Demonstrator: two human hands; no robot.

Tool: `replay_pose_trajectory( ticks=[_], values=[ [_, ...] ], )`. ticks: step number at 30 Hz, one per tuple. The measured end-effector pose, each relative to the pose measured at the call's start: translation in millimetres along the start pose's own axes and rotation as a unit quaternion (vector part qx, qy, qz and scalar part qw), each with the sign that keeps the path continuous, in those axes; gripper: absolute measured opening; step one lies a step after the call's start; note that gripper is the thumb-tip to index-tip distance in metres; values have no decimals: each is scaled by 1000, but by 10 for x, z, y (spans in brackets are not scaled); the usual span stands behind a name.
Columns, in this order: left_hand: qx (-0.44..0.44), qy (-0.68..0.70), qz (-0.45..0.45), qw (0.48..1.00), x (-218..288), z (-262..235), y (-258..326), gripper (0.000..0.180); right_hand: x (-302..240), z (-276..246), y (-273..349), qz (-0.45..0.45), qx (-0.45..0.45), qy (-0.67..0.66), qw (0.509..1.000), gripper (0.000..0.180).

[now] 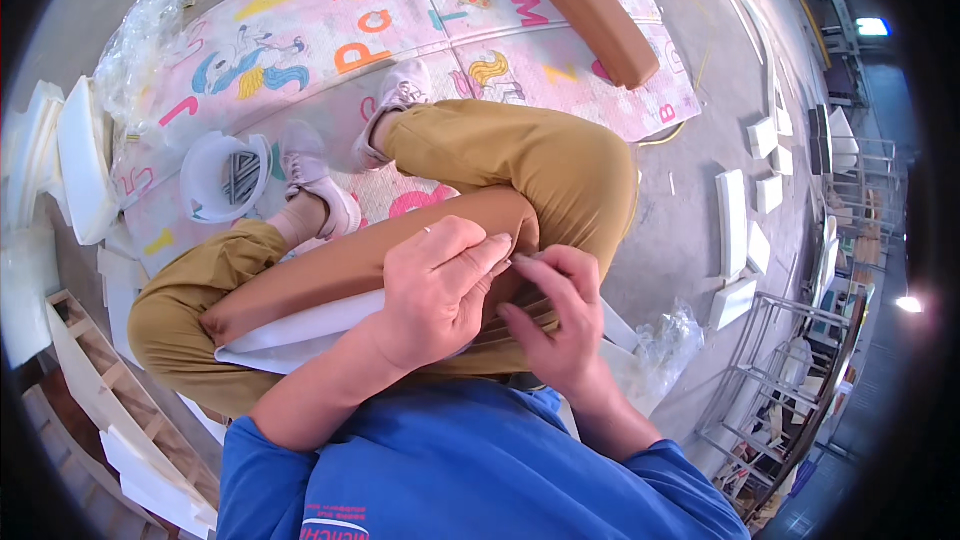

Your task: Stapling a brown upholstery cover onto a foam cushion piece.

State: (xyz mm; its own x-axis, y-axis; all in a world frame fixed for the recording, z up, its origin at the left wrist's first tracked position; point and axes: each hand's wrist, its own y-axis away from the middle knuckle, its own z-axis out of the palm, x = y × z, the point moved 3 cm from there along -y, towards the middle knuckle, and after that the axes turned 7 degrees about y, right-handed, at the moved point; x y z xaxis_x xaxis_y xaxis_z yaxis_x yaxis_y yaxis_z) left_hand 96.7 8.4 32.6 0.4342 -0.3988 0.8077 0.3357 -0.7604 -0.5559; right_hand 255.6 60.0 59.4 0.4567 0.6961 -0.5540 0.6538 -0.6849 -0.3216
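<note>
Item 1: long brown leatherette-covered cushion pad [330, 275] with white foam underside, lying across the lap of a seated person in mustard trousers, on the pink alphabet play mat [300, 50].

Left hand [440, 290]: closed down over the pad's right end, fingers curled, pressing the brown cover flat.

Right hand [555, 315]: pinching the cover's edge at that same end, thumb and forefinger nipped together; whether a small tool sits between them cannot be told.

Step in hand, by judgement: drawing the cover tight over the end of the foam. The next move likely calls for a firm hold by the left hand while the right tucks the edge under.

Item 2: a second, finished brown pad [592, 15] at the mat's far right corner.

Item 3: white plastic tub [225, 175] near the mat's left edge, beside pink shoes.
</note>
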Motion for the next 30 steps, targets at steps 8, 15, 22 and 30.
replay_pose_trajectory(
  ticks=[8, 15, 22, 30],
  values=[
    [10, 6, -5, 1000, 135, 36, -8, 26, 134, -53, 33, -96, -89, -19, 991, 22],
    [26, -51, 80, 995, 155, 77, 93, 27, 100, -155, -282, 310, -204, -213, 904, 22],
    [16, -68, 99, 993, 107, 42, 102, 24, 72, 0, -478, 391, -195, -228, 870, 15],
    [26, -92, 56, 994, 116, 5, 23, 6, 135, 21, -355, 462, -122, -358, 802, 14]
  ],
)
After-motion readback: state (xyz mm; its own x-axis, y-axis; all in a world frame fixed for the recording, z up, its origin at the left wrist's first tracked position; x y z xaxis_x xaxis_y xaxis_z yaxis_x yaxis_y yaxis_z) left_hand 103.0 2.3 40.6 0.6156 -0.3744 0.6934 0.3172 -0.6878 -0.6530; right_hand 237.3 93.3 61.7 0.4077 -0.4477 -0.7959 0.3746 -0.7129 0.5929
